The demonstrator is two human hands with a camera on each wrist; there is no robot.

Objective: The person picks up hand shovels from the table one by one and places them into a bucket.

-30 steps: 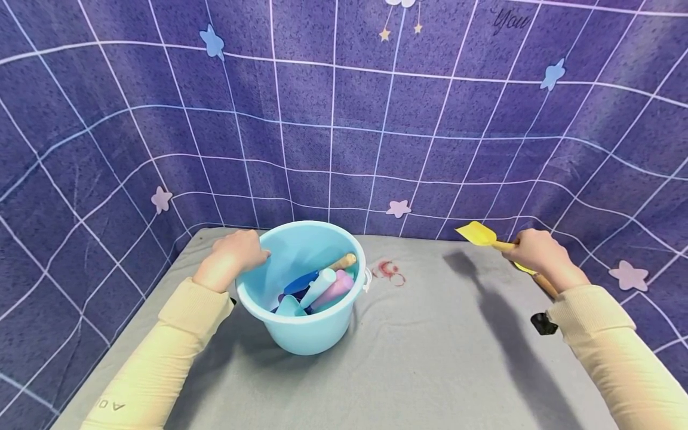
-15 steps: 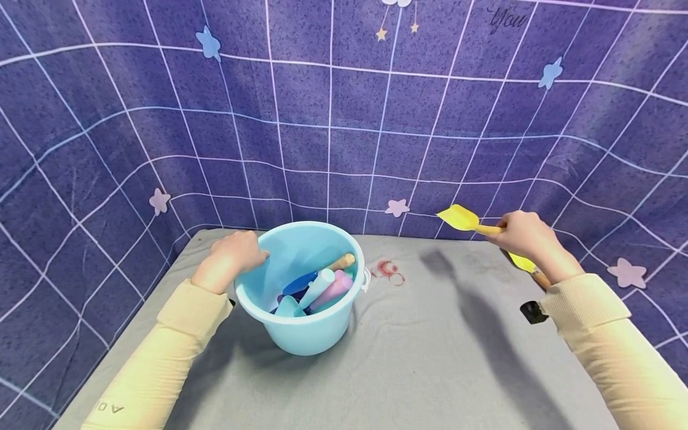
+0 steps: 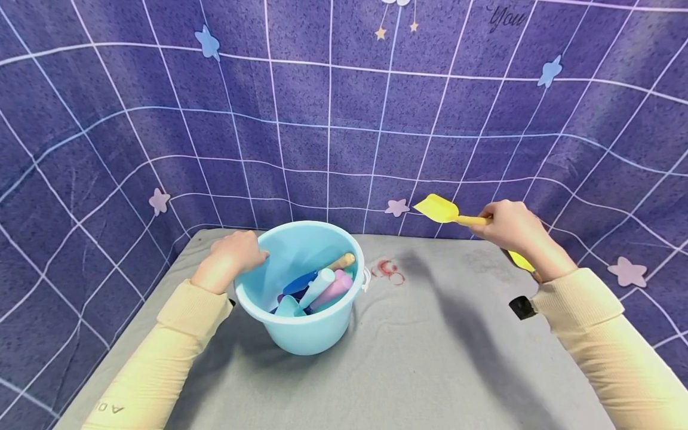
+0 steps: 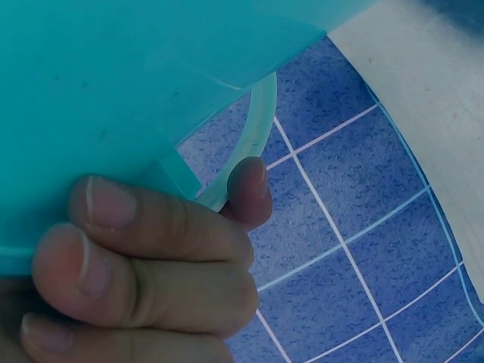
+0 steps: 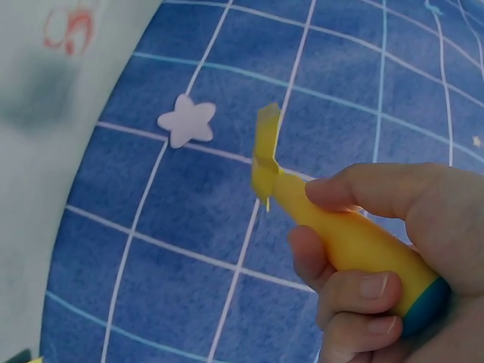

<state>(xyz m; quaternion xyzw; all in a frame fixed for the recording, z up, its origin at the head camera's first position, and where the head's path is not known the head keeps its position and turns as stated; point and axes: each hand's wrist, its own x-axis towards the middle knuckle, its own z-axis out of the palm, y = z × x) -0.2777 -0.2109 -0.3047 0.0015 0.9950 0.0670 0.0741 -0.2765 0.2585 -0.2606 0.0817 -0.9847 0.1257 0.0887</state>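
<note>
My left hand (image 3: 236,254) grips the left rim of a light blue bucket (image 3: 309,335) standing on the grey cloth. In the left wrist view, its curled fingers (image 4: 151,295) lie against the bucket's wall, by a pale curved handle (image 4: 261,125). Inside the bucket are a turquoise toy shovel (image 3: 318,288), a pink handle (image 3: 333,291), a blue piece (image 3: 299,283) and a tan handle (image 3: 342,261). Raised above the cloth on the right, my right hand (image 3: 513,227) holds a yellow toy shovel (image 3: 437,209) by its handle, blade pointing left. The right wrist view shows the handle's dark teal end (image 5: 427,306).
Another yellow tool (image 3: 521,261) lies at the back right, partly hidden behind the right forearm. Red ring-shaped marks (image 3: 388,270) show on the grey cloth (image 3: 398,358) right of the bucket. A purple gridded curtain (image 3: 355,149) rises behind and at both sides.
My right hand has carried the yellow toy shovel left and upward, toward the bucket, away from the other yellow tool. The left hand and the bucket stay in place.
</note>
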